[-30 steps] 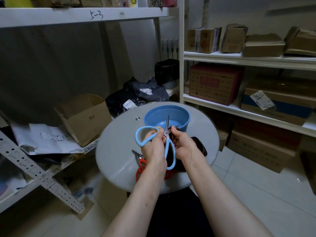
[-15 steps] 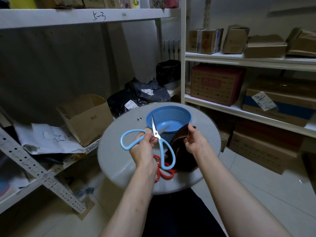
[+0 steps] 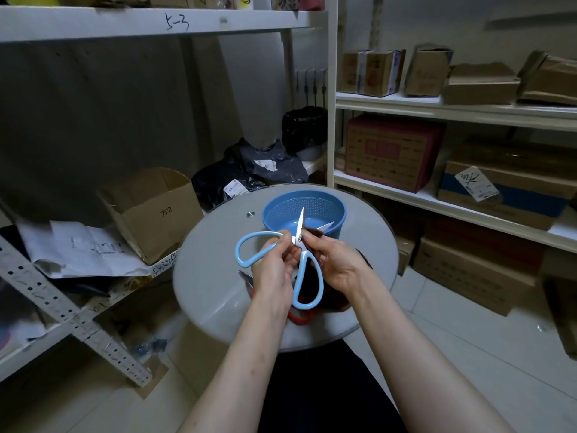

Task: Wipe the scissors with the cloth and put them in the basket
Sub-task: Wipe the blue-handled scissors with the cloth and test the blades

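Observation:
Light-blue-handled scissors with their blades spread apart are held above the round grey table. My left hand grips them near the pivot, one handle loop sticking out to the left. My right hand holds a dark brown cloth and pinches it against the right blade by the pivot. The upper blade points up over the blue mesh basket, which stands at the table's far side. Red-handled scissors lie on the table beneath my hands, mostly hidden.
White shelves with cardboard boxes stand to the right and behind. An open cardboard box and loose papers lie on the lower left shelf. Black bags sit behind the table. Tiled floor shows to the right.
My right hand has brought the cloth back from the right onto the blade near the pivot. The scissors have tilted more upright, with the blades spread.

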